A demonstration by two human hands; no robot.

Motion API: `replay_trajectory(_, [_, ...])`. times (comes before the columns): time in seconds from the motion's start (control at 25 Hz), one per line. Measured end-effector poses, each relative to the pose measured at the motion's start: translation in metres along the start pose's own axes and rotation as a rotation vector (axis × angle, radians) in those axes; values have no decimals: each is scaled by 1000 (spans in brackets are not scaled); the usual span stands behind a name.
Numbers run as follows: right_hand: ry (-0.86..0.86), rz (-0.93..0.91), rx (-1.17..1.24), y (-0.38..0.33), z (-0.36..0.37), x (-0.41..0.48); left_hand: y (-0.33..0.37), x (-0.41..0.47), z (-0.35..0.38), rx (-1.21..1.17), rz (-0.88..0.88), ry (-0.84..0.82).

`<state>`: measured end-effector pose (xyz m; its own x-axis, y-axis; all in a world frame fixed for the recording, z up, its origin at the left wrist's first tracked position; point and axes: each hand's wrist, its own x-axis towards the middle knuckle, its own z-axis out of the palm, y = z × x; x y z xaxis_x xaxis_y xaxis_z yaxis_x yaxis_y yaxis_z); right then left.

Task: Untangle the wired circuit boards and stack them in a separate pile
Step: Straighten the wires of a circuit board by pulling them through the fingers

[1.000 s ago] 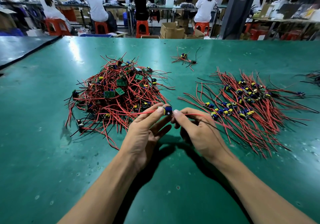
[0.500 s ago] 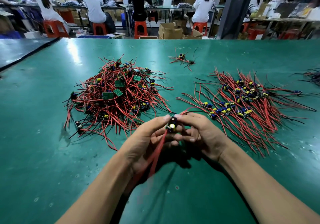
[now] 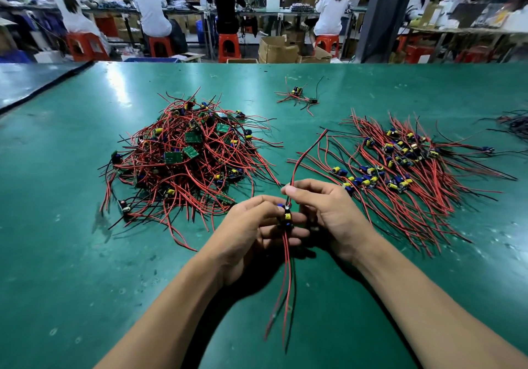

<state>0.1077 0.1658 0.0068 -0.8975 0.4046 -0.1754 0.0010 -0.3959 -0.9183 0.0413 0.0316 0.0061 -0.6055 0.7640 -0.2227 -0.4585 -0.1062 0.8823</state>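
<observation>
Two bare hands meet above the green desk point(image 3: 71, 254), sharing one small circuit board point(image 3: 286, 217) with blue and yellow parts. The left hand point(image 3: 251, 231) has its fingers point(image 3: 288, 233) curled under and around the board, gripping it. The right hand point(image 3: 328, 211) pinches the board's upper wires point(image 3: 303, 157) between thumb and forefinger just above the board; these red and black wires rise away from the person. The lower wires point(image 3: 287, 280) hang from the board toward the near desk edge. To the left lies the tangled heap point(image 3: 183, 157) of boards and red wires. To the right, touching the right hand's knuckles, lies the combed-out pile point(image 3: 400, 168), wires fanned roughly parallel. A stray pair of boards point(image 3: 298, 95) lies further back, between both.
</observation>
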Motion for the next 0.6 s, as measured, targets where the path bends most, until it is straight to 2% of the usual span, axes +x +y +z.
replay_trajectory(0.2, [-71, 22, -15, -1, -3, -1, 0, 0, 0, 10, 19, -13])
replay_trajectory(0.36, [-133, 16, -73, -1, -4, -3, -5, 1, -4, 146, 137, 58])
replay_trajectory(0.6, [-44, -60, -146, 9, -3, 2, -8, 3, 0, 200, 200, 141])
